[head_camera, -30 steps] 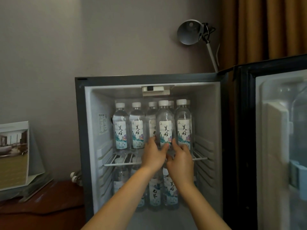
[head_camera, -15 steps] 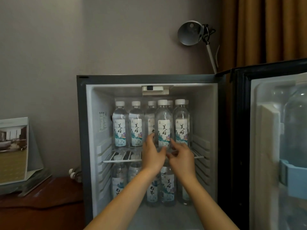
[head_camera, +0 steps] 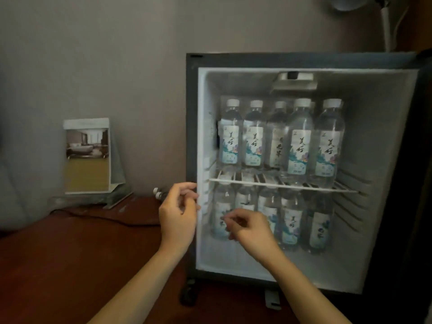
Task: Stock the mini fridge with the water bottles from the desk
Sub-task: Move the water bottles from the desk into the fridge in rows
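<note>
- Left hand point(head_camera: 178, 213) is hovering at the fridge's point(head_camera: 192, 136) left edge, fingers loosely curled, empty.
- Right hand point(head_camera: 253, 228) is hanging before the lower bottles point(head_camera: 289, 220), fingers likewise.

The lamp point(head_camera: 346, 2) is cut off by the top edge, only the white caps of two bottles point(head_camera: 158, 193) on the table point(head_camera: 70, 249) show past the left hand point(head_camera: 178, 213), the right hand point(head_camera: 250, 226) covers parts of the lower-shelf bottles point(head_camera: 289, 225), and the small print on the labels point(head_camera: 299, 150) is too blurred to read.
</note>
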Demonstrator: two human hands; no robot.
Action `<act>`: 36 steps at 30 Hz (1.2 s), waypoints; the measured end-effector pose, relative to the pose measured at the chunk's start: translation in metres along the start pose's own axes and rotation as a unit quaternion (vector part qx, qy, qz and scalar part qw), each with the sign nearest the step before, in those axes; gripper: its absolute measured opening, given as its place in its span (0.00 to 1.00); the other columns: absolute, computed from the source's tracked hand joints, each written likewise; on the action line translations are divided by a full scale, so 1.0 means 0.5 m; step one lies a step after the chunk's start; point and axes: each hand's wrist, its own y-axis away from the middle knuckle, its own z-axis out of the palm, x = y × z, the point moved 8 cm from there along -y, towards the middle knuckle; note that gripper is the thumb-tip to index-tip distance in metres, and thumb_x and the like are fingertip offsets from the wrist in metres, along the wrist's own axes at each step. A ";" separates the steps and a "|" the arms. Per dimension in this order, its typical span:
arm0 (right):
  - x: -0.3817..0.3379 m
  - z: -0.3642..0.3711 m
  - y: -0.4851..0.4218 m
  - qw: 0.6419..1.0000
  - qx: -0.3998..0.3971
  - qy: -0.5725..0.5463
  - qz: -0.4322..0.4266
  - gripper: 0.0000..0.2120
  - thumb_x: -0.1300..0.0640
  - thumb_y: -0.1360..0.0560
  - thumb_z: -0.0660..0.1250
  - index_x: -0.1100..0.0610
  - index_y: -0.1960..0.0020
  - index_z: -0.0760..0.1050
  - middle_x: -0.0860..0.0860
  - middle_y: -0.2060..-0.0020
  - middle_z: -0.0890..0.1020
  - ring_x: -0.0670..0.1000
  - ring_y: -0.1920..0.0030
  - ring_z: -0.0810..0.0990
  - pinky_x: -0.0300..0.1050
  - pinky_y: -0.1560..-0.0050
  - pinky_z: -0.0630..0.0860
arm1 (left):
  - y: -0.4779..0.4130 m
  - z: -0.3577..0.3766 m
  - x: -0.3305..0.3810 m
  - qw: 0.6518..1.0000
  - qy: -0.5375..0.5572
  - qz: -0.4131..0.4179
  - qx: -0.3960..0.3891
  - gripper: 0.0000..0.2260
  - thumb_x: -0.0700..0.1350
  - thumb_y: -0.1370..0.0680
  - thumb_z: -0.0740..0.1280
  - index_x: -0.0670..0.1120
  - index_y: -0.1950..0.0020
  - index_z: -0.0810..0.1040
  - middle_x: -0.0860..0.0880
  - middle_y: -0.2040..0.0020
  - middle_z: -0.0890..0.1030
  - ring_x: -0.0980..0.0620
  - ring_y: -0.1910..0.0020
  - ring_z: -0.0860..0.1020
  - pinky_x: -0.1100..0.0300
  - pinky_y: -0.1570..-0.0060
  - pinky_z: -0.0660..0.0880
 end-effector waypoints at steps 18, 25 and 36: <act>0.213 0.546 -0.423 0.894 -0.056 0.405 0.185 0.25 0.59 0.21 0.55 0.63 0.26 0.53 0.62 0.27 0.57 0.63 0.26 0.54 0.57 0.28 0.55 | -0.115 -0.245 -0.598 0.953 -0.122 -0.273 0.037 0.09 0.38 0.22 0.60 0.52 0.47 0.72 0.53 0.55 0.76 0.44 0.53 0.79 0.42 0.50 0.77; 0.327 0.543 -0.590 0.862 -0.021 0.471 0.185 0.32 0.55 0.24 0.60 0.62 0.25 0.51 0.58 0.26 0.57 0.61 0.25 0.51 0.63 0.28 0.47 | -0.123 -0.240 -0.606 0.970 -0.140 -0.197 -0.009 0.09 0.40 0.22 0.61 0.53 0.48 0.72 0.53 0.54 0.76 0.48 0.54 0.79 0.50 0.55 0.75; 0.266 0.556 -0.528 0.924 0.043 0.333 0.185 0.38 0.47 0.33 0.75 0.61 0.31 0.64 0.59 0.32 0.68 0.58 0.32 0.68 0.51 0.33 0.65 | -0.121 -0.258 -0.639 0.959 -0.094 -0.268 0.021 0.09 0.41 0.23 0.62 0.53 0.46 0.73 0.55 0.54 0.76 0.47 0.52 0.79 0.45 0.49 0.77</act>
